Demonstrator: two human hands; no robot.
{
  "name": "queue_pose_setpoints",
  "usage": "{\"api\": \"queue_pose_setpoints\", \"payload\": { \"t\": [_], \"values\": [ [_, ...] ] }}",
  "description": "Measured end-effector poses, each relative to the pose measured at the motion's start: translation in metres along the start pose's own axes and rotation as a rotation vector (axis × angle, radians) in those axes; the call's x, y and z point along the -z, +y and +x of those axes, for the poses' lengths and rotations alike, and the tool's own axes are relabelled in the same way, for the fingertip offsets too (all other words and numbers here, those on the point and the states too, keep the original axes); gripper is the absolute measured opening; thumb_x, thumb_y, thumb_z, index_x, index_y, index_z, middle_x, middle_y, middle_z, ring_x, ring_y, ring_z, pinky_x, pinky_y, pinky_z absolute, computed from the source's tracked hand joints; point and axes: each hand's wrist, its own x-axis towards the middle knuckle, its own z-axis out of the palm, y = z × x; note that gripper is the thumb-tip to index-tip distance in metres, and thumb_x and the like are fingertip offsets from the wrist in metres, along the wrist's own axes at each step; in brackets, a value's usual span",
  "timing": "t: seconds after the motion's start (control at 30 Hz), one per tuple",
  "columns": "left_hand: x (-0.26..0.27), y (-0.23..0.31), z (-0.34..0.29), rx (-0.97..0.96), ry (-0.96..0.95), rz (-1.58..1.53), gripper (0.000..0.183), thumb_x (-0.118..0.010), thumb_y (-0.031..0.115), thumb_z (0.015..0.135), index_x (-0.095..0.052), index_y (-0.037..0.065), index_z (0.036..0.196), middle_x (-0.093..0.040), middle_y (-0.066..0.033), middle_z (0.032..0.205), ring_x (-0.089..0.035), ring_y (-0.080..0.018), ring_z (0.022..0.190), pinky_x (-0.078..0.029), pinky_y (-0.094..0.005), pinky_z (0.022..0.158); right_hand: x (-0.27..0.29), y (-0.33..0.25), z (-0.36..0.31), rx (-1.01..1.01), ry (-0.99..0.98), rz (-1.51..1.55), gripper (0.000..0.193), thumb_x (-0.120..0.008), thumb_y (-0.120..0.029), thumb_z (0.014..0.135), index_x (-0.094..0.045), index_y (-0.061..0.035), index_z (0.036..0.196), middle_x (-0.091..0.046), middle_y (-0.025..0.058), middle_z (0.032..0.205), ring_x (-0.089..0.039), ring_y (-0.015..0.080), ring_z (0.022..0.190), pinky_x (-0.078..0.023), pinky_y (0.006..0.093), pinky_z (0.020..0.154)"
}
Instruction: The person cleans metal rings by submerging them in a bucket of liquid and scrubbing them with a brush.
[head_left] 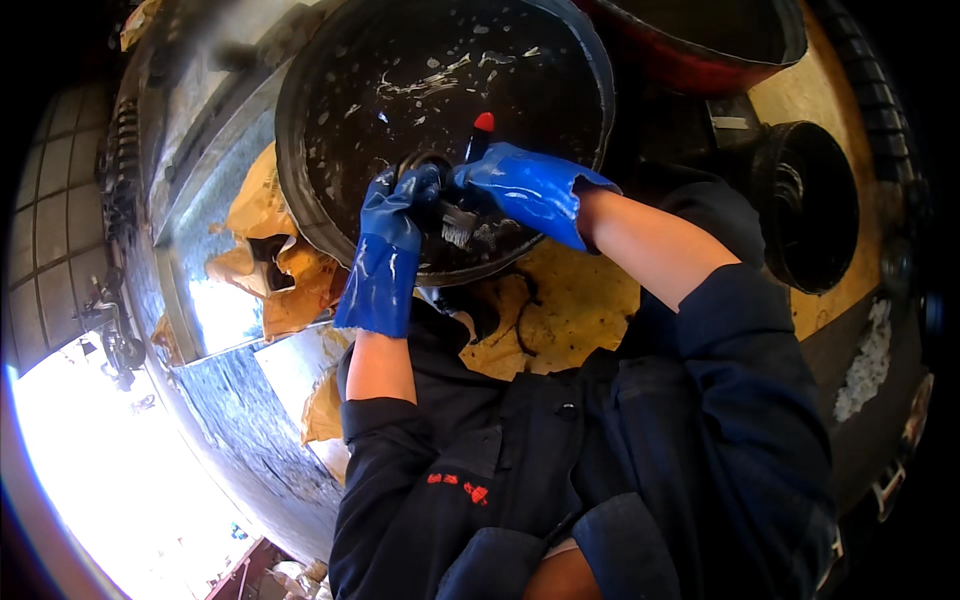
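"How best to brush here?"
"Left hand (402, 205) steady, gripping the dark curved part (428, 160) over the tub (289, 180), toward its near edge; right hand (512, 185), clasping the brush (460, 221), should let the bristles (458, 235) follow the curve."
"And the textures?"
"Slick blue rubber gloves (376, 275), splayed greyish bristles, a red-tipped handle (478, 142), foam-flecked dark liquid (420, 50), round tub."
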Motion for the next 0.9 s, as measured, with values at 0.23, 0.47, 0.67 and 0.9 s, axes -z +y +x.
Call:
{"api": "queue_pose_setpoints", "payload": {
  "t": [0.23,0.47,0.67,0.9],
  "values": [
    [-0.007,-0.012,-0.013,0.099,-0.114,0.735,0.035,-0.082,0.011,0.087,-0.069,-0.001,0.117,-0.074,-0.0076,0.094,-0.070,-0.0168,0.078,-0.056,-0.0274,0.072,0.024,-0.023,0.003,-0.020,0.323,0.089,0.041,-0.067,-0.042,0.097,-0.073,-0.0036,0.110,-0.073,0.0101,0.093,-0.068,0.0174,0.087,-0.052,0.0325,0.081],
    [-0.007,-0.024,-0.006,0.061,-0.313,1.333,0.047,-0.086,0.010,0.079,-0.070,0.004,0.122,-0.075,-0.0086,0.112,-0.071,-0.0203,0.104,-0.057,-0.0319,0.086,0.003,0.009,0.034,0.111,0.249,0.449,0.032,-0.075,-0.030,0.089,-0.073,0.0009,0.098,-0.073,0.0110,0.090,-0.067,0.0174,0.085,-0.051,0.0330,0.081],
    [-0.026,-0.019,0.004,-0.147,-0.149,2.293,0.039,-0.072,0.036,0.089,-0.071,0.030,0.127,-0.069,-0.0021,0.133,-0.065,-0.0283,0.123,-0.055,-0.0396,0.101,-0.023,0.020,0.040,-0.175,0.198,0.083,0.033,-0.064,-0.026,0.093,-0.076,0.0025,0.102,-0.072,0.0178,0.093,-0.067,0.0243,0.087,-0.050,0.0368,0.082],
    [-0.021,-0.020,-0.009,-0.129,0.116,1.920,0.058,-0.079,0.034,0.084,-0.063,0.014,0.136,-0.067,-0.0174,0.134,-0.066,-0.0338,0.123,-0.053,-0.0416,0.104,-0.027,0.033,0.042,-0.198,0.213,0.226,0.031,-0.064,-0.023,0.093,-0.074,0.0050,0.102,-0.072,0.0181,0.092,-0.067,0.0211,0.087,-0.050,0.0366,0.080]
  ]
}}
